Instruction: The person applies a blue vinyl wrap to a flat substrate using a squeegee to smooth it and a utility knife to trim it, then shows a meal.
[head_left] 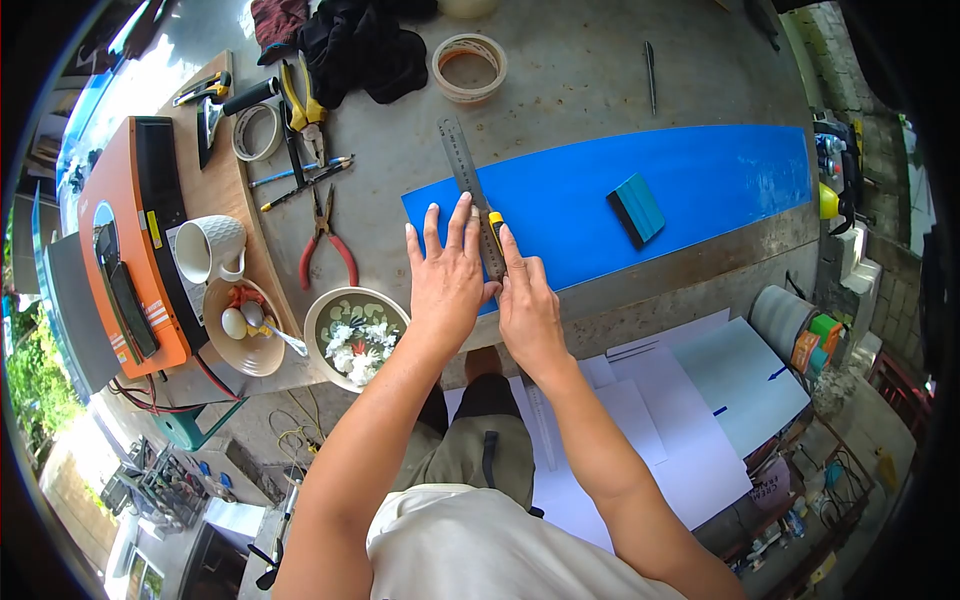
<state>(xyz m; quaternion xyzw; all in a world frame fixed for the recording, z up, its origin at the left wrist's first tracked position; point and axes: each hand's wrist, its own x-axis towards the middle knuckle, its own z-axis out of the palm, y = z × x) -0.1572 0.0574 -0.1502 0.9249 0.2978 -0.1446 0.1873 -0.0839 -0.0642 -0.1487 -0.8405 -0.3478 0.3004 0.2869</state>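
Note:
A long blue sheet (560, 190) lies on the grey metal table. Across its left part runs a steel ruler (460, 160). My left hand (447, 275), fingers spread flat, presses on the ruler and the sheet's left end. Closed around a yellow cutter (495, 222), my right hand (528, 305) rests at the ruler's right edge, close beside the left thumb. The cutter's lower part is hidden by the fingers. Farther right on the sheet sits a teal squeegee (638, 210) with a black edge.
Left of the hands are a bowl with white pieces (385, 305), red-handled pliers (318, 240), yellow pliers (303, 100) and a white cup (208, 248). A tape roll (440, 68), black cloth (365, 55) and a pen (651, 78) lie behind the sheet.

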